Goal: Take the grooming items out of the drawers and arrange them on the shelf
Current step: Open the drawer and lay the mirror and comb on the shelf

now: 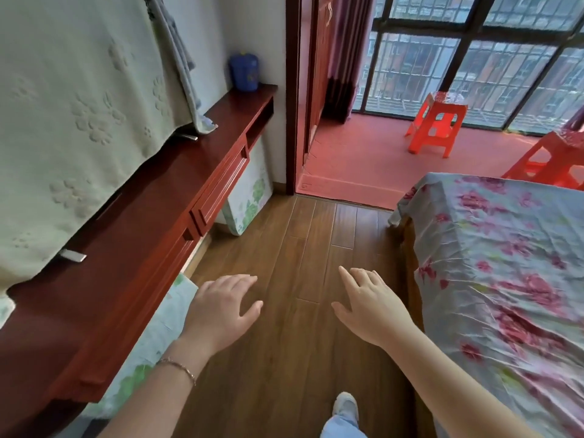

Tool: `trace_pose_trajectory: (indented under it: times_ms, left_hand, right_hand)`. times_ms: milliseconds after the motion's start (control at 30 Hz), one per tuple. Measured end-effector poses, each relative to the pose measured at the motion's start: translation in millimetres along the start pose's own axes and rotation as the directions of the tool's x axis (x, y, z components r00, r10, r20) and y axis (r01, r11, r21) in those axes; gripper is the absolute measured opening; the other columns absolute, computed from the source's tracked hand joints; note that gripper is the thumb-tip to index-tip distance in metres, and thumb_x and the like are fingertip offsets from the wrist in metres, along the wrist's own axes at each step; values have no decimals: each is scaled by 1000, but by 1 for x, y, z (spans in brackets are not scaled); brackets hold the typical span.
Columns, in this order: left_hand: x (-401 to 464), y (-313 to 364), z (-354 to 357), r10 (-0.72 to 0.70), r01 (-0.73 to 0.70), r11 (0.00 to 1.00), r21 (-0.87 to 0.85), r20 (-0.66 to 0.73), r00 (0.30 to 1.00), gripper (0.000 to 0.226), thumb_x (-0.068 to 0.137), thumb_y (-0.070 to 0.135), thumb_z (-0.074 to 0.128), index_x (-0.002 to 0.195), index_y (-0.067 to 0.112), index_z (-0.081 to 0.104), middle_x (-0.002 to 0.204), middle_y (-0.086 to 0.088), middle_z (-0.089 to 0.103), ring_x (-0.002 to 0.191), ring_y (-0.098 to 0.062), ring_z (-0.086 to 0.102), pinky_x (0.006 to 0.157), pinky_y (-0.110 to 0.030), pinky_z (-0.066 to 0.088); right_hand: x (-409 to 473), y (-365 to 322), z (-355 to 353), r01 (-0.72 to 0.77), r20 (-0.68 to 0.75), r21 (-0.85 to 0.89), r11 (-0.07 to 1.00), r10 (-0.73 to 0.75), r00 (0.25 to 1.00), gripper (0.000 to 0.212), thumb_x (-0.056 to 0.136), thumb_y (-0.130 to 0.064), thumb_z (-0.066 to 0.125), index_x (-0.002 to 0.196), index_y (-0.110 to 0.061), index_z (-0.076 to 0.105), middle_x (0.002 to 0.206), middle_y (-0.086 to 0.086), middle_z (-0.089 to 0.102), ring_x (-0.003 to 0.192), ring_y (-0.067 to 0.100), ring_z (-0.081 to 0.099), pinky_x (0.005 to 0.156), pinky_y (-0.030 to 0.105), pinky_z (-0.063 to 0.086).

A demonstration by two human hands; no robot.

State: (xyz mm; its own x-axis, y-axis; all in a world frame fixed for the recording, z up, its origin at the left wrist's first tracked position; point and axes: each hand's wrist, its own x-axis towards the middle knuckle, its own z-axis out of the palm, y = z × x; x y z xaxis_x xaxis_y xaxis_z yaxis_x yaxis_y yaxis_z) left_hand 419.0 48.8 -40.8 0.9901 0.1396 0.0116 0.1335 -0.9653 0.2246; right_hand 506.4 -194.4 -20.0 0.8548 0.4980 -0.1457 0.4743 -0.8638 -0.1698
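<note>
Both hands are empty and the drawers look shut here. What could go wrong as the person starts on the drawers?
1. The pale cloth hangs over the shelf top, leaving little bare surface; items set there might catch on it.
2. The drawer opens into the narrow gap toward the bed, so it could crowd the person.
3. The left hand and right hand hold nothing yet.

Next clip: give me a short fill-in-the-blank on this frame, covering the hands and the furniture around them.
1. Both the left hand and the right hand hold ____.
2. The bracelet is on the ____ wrist.
3. The container at the far end of the wooden unit is ____ in colour.
4. The drawer in the unit is ____.

Missing words: nothing; left; blue; closed
</note>
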Motion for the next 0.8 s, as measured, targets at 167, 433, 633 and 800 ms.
trace_pose_trajectory:
  times_ms: [167,433,633,800]
  left_hand:
    - [44,9,0,-169,169,986,-14,-8,986,55,87,57,35,135,32,44,140,12,45,131,-9,38,108,-33,28]
    - [61,11,5,-480,476,876,-83,-42,876,50,91,52,37,137,31,40,142,14,41,132,-6,35,107,-28,29]
    - [41,-14,2,-680,674,733,-92,-116,724,48,93,46,39,137,28,41,142,14,42,131,-7,37,105,-28,30]
    - [27,-45,11,-798,784,602,-149,-137,587,46,93,42,44,134,23,45,138,9,48,127,-12,43,101,-30,35]
  right_hand:
    - [76,26,-19,182,62,-15,983,-181,982,62,95,-40,36,148,-18,12,150,0,27,140,19,18,114,29,16]
    - [174,14,-25,558,180,-106,823,-536,825,66,94,-40,35,149,-15,9,154,3,21,143,20,12,118,35,8]
    - [221,-47,-9,756,262,-29,654,-724,637,64,95,-33,36,149,-14,9,155,3,16,143,21,10,116,33,12]
    - [257,-102,19,867,303,-10,499,-824,478,61,93,-29,39,147,-14,14,150,4,23,140,22,17,115,31,18]
